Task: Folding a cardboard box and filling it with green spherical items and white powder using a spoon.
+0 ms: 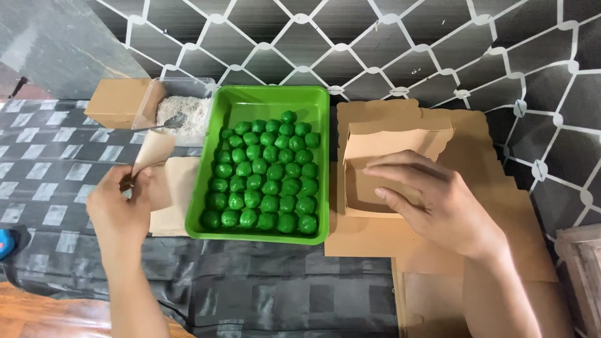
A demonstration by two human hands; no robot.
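Head view: my left hand [119,203] pinches brown paper sheet [152,150] beside green tray [263,99] of green balls [266,172]. My right hand [438,200], fingers loosely spread, rests on open cardboard box [391,141], gripping nothing. Spoon [169,122] lies in tub of white flakes [188,109].

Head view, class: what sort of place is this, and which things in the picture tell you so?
Probably a small home food-packing spot. A green tray holds rows of green balls, a clear tub of white flakes with a spoon stands beside it, and the right hand rests on an open brown box among flat cardboard.
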